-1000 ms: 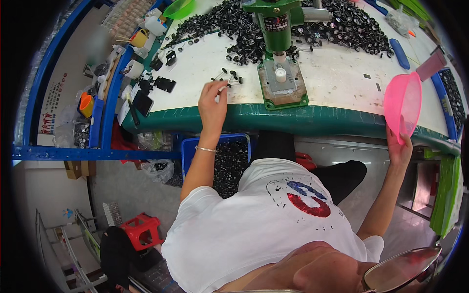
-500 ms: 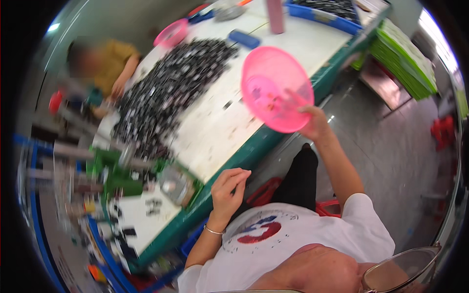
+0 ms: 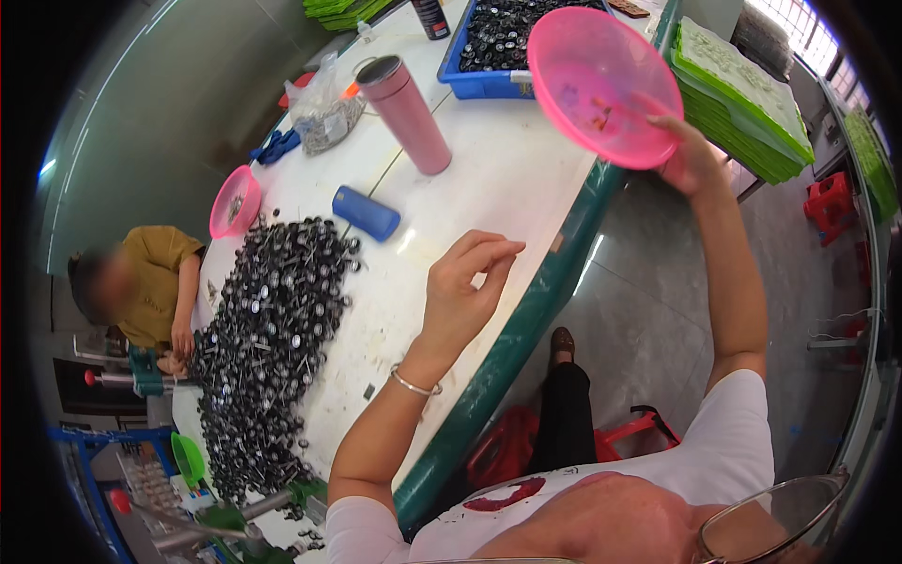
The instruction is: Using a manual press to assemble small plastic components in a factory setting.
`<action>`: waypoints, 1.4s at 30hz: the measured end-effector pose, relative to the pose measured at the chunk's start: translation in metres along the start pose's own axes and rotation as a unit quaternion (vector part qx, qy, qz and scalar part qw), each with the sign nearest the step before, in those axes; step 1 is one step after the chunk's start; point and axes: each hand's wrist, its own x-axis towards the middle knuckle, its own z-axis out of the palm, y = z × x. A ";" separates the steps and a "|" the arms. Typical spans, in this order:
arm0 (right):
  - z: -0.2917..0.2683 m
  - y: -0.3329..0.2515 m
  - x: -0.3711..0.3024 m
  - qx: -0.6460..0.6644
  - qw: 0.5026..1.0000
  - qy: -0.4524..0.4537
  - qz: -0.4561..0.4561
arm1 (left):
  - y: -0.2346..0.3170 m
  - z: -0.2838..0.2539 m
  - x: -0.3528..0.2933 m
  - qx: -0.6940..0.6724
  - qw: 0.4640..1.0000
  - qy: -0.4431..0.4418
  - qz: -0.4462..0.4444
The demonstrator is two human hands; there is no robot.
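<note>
My right hand (image 3: 693, 155) grips a translucent pink plastic bowl (image 3: 568, 61) by its rim, with the thumb over the edge. The bowl is tilted, and a few small orange and dark bits show at its bottom. My left hand (image 3: 468, 282) is raised above the white table (image 3: 489, 188), thumb and fingertips pinched together. Whether a small thing sits in that pinch cannot be made out. To its left lies a large heap of black round-headed parts with metal stems (image 3: 268, 329). A blue oblong case (image 3: 366, 213) and a pink tumbler (image 3: 409, 117) are beyond this hand.
A blue crate (image 3: 489, 86) of black parts stands behind the bowl. Another pink bowl (image 3: 235, 202) and a clear bag (image 3: 324, 113) are farther left. A co-worker (image 3: 160, 282) sits across the heap. Green stacked trays (image 3: 742, 117) and red stools (image 3: 639, 437) are nearby.
My view has swung toward the crate end of the table. My right hand has carried the pink bowl up close to the crate, and my left hand now reaches over the table, still pinched.
</note>
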 end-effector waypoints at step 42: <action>-0.085 -0.106 0.298 -0.634 0.674 0.290 -0.244 | -0.232 0.090 0.407 0.067 0.930 0.147 -0.330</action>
